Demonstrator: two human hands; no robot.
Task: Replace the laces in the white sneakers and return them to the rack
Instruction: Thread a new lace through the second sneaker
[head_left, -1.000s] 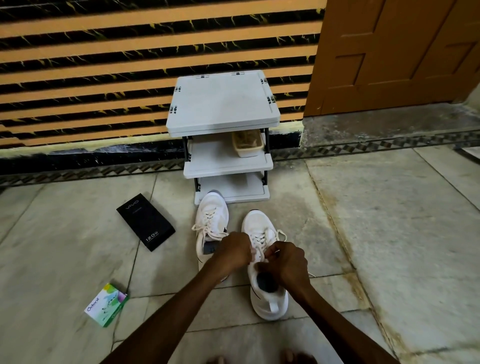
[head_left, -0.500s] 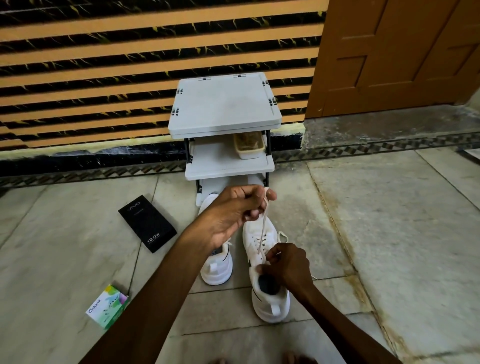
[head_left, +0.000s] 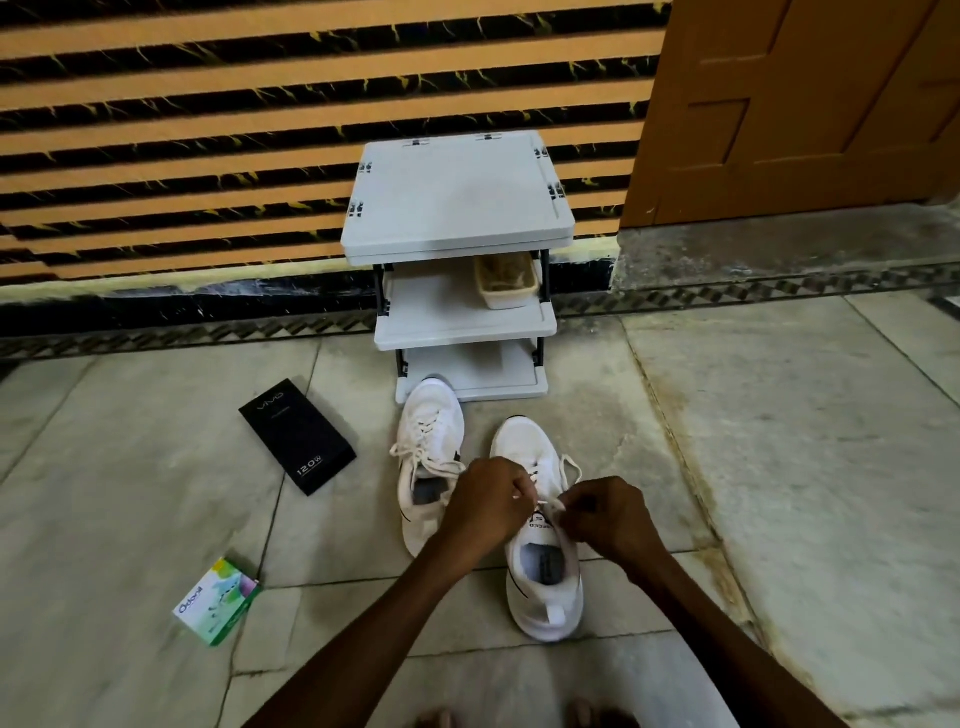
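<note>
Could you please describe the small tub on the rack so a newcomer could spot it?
Find the grey three-shelf rack against the striped wall. On its middle shelf, at the right end, sits a rectangular tub. It is cream, unlike the grey shelves.

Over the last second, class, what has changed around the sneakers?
The left hand, which had drawn the lace up toward the rack, came back down to the nearer sneaker; both hands pinch lace. The right hand, other sneaker, rack, black box and green box stayed.

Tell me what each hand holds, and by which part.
The left hand and the right hand each pinch the white lace of the nearer sneaker, at loose stretches just above its tongue. Nothing else is held.
</note>
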